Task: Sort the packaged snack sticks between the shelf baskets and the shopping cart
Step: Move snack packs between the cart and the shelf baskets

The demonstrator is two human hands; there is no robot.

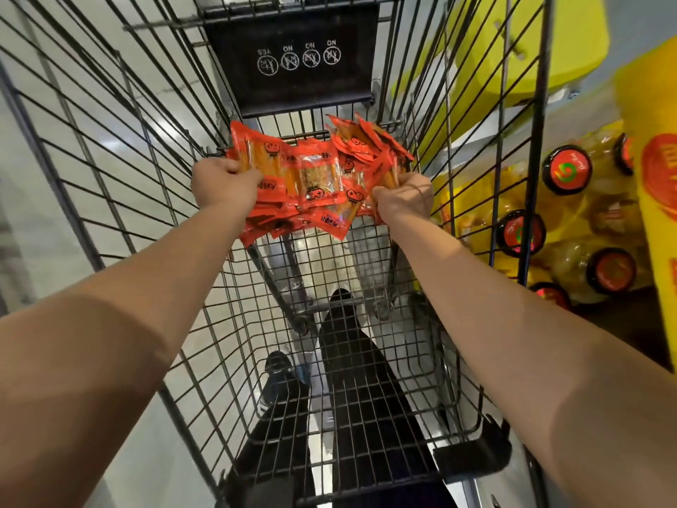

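Observation:
A thick bunch of orange-red snack stick packets [311, 177] hangs inside the black wire shopping cart [121, 148], near its far end. My left hand [223, 183] grips the left side of the bunch. My right hand [404, 198] grips the right side, fingers curled round several packets. Both arms reach in from the cart's near end. The packets sit above the cart's wire floor [366, 361], where I see no loose packets. No shelf basket shows.
A black child-seat flap with white warning icons [298, 64] stands at the cart's far end. Bottles with red-and-black caps [566, 170] in yellow packaging stand to the right, outside the cart. A yellow sign [531, 42] hangs above them. My dark trousers and shoe show through the floor.

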